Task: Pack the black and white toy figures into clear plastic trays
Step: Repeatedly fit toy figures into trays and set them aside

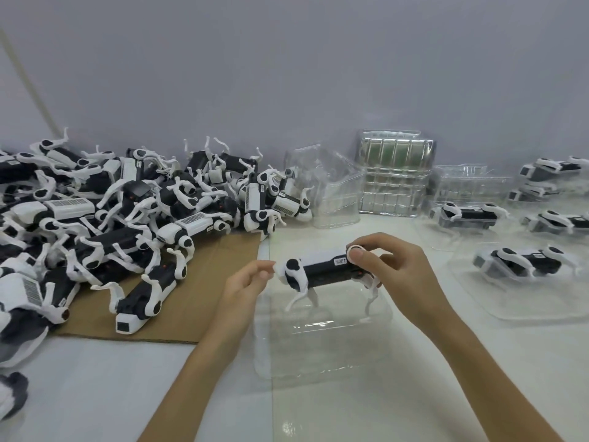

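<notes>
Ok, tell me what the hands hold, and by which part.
One toy figure: right hand grips its right-end hip joint, left hand pinches its white left end.

A plain grey wall (287,65) rises behind a glossy white table (95,393).

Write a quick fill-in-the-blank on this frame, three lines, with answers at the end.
1. The right hand and left hand hold one toy figure over an empty clear tray, its legs pointing ____.
2. The loose pile of figures lies partly on brown ____.
3. The filled trays lie to the person's ____.
Answers: down; cardboard; right.
</notes>
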### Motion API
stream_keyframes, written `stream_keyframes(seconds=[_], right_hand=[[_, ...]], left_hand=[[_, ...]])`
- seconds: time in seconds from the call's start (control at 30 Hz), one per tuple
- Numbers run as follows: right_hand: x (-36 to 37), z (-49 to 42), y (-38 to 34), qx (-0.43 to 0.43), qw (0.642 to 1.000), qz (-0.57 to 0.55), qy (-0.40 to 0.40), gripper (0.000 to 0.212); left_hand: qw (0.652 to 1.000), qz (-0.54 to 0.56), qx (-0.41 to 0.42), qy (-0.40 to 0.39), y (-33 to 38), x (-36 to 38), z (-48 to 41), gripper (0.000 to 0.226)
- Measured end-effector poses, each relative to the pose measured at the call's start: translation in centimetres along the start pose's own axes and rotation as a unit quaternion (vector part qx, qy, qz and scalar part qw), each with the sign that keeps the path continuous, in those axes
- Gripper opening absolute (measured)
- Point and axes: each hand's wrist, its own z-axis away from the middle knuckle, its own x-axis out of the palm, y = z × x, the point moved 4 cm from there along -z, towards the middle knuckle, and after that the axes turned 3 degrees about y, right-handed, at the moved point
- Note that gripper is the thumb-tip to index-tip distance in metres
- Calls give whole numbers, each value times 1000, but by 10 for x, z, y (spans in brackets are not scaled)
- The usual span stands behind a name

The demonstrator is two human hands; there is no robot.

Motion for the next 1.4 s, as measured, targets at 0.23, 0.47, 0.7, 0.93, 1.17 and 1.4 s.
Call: stream_keyframes(seconds=[0.23, 0.47, 0.7, 0.93, 1.17, 1.4], right_hand=[[15, 8, 0, -33, 997, 70, -11, 12], [12, 6, 7, -24, 993, 116, -25, 11], [11, 2, 17, -8, 984, 176, -39, 12], [-4, -2, 28, 107, 978, 161, -73, 60], [-9, 5, 43, 253, 934, 151, -201, 81], [0, 2, 27, 180, 969, 41, -166, 53]], left_hand=[[1000, 22, 7, -7, 1, 1, -1, 41], [996, 54, -14, -64, 0, 3, 3, 26], [998, 21, -19, -60, 2, 4, 6, 27], [999, 18, -50, 12, -4, 2, 3, 35], [992, -61, -34, 104, 1, -8, 5, 18], [993, -15, 60, 99, 21, -10, 8, 26]])
